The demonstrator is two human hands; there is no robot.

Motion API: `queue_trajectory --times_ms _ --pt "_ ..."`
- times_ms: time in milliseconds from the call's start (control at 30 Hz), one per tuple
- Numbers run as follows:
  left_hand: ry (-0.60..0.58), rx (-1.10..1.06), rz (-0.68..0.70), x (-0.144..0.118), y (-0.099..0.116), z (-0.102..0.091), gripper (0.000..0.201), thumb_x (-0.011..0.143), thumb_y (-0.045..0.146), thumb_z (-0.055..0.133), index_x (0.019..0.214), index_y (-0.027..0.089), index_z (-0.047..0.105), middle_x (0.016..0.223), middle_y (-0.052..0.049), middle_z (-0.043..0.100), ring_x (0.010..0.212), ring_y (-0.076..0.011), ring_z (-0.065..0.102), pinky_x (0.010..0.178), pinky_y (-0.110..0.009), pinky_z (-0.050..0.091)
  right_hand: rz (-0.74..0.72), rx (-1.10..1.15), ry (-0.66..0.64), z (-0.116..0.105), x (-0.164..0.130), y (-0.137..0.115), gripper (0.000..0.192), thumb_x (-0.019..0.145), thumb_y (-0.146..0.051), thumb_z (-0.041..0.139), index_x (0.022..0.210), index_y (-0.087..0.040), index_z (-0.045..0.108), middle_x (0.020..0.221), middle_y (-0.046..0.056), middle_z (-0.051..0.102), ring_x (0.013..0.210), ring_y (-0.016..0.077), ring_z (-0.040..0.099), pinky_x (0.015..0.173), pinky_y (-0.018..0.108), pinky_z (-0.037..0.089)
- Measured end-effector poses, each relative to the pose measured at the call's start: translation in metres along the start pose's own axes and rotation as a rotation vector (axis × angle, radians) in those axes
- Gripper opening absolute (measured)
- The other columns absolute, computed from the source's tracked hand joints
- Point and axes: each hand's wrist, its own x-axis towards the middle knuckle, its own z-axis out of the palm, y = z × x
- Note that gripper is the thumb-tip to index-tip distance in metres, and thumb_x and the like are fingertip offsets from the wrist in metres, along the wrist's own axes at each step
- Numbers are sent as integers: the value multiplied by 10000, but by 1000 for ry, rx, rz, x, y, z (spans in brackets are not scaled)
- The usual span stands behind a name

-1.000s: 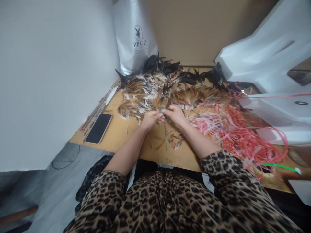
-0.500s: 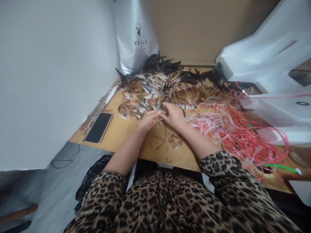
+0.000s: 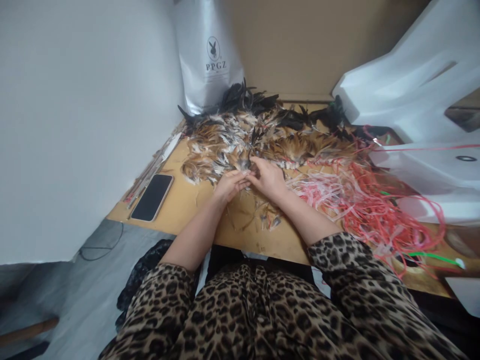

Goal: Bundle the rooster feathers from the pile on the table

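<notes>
My left hand (image 3: 231, 185) and my right hand (image 3: 268, 178) meet at the near edge of a pile of brown and black feathers (image 3: 296, 147). A small tuft of brown-grey feathers (image 3: 242, 161) rises from between my fingertips, its quill ends pinched in both hands. The fingers of each hand are closed, and the exact grip is partly hidden. Just right of my right hand lies a tangle of pink and white plastic strips (image 3: 360, 205). Loose feather scraps (image 3: 270, 217) are scattered on the wooden table (image 3: 240, 235) below my hands.
A phone (image 3: 152, 197) lies at the table's left side beside thin sticks (image 3: 150, 170). Behind the feathers stands a silver-white bag (image 3: 213, 60). White machine-like housings (image 3: 397, 90) stand on the right. A green strip (image 3: 431, 259) lies near the right front.
</notes>
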Motion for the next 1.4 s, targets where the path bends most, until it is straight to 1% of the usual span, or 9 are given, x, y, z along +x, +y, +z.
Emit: queue_trajectory --times_ms 267,400,533,700,867,1033,1167,1267,1400 --pt "-27 31 7 -2 2 -1 225 668 255 710 829 101 675 919 -110 691 772 -123 649 745 -239 497 104 133 30 1 3 0 467 756 -389 577 1162 -168 513 924 85 642 848 223 581 750 316 413" --pt "62 40 42 0 5 -3 176 685 234 694 797 102 665 856 -94 698 740 -114 655 713 -216 496 138 337 -16 -6 9 8 419 717 -383 614 1077 -172 574 836 52 642 715 173 564 677 282 418" --pt "156 21 82 2 11 -7 134 739 213 641 819 107 657 849 -85 698 715 -100 657 633 -174 483 278 521 -62 -15 13 28 255 719 -358 588 851 -149 652 683 20 624 581 121 518 575 237 393" --pt "210 -11 105 3 16 -8 93 764 186 609 802 111 648 789 -61 694 646 -70 640 569 -143 461 282 414 -217 -15 13 41 166 697 -294 573 689 -157 667 637 17 641 578 125 532 565 234 370" --pt "258 -24 138 3 18 -10 118 746 201 632 826 114 640 804 -57 692 637 -57 629 561 -136 458 217 254 -269 -5 10 27 165 720 -293 552 661 -180 658 674 18 661 615 134 555 591 238 364" --pt "261 -23 138 4 17 -11 125 736 203 640 833 124 642 811 -48 690 631 -51 622 548 -130 455 118 95 -282 -7 6 2 156 735 -323 566 753 -204 665 766 23 661 695 150 572 623 248 359" --pt "238 -22 153 3 16 -10 105 746 196 626 817 121 646 794 -49 692 623 -50 619 541 -122 454 34 -32 -379 -12 2 -16 297 694 -438 620 904 -230 657 854 44 660 753 191 584 629 272 367" --pt "242 -13 145 3 16 -10 102 760 194 609 819 121 649 808 -53 695 631 -48 618 540 -118 449 29 -118 -425 -12 1 -20 241 724 -372 593 901 -222 659 911 73 658 792 212 590 637 285 376" --pt "231 -14 141 3 16 -10 94 766 195 604 809 124 649 810 -50 694 624 -45 614 538 -121 444 86 -32 -345 -11 3 -10 191 776 -237 481 738 -187 661 809 79 663 760 189 588 663 282 388"
